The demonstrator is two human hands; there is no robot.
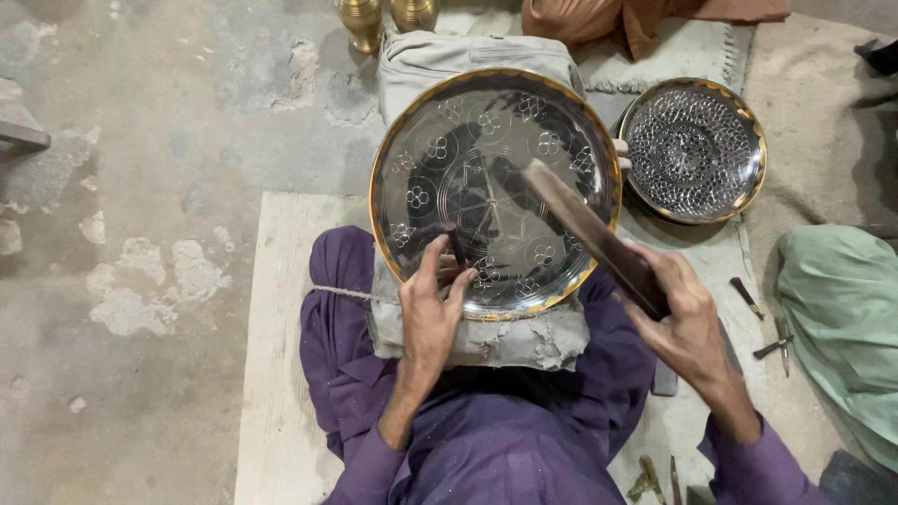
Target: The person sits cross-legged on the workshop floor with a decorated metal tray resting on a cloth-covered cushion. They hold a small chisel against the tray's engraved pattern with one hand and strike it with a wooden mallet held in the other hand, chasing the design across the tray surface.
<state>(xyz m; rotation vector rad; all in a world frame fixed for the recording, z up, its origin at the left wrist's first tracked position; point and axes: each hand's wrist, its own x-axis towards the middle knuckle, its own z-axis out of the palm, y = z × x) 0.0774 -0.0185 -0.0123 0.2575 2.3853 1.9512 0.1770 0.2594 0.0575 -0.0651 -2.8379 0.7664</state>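
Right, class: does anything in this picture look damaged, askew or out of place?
Yes: the grey floor is pitted, with pale patches where the surface has flaked. The pad under the engraved plate has ragged, crumbling edges. The left hand and right hand show nothing odd, nor does the plate.

Soft, even daylight; mild glare on the engraved metal plate; sharp focus.

A floor-level metal-engraving workshop: worn, patchy concrete floor, engraved round metal tray propped on a padded block, second patterned tray beside, small chisels scattered on the mat, brass vessels behind.
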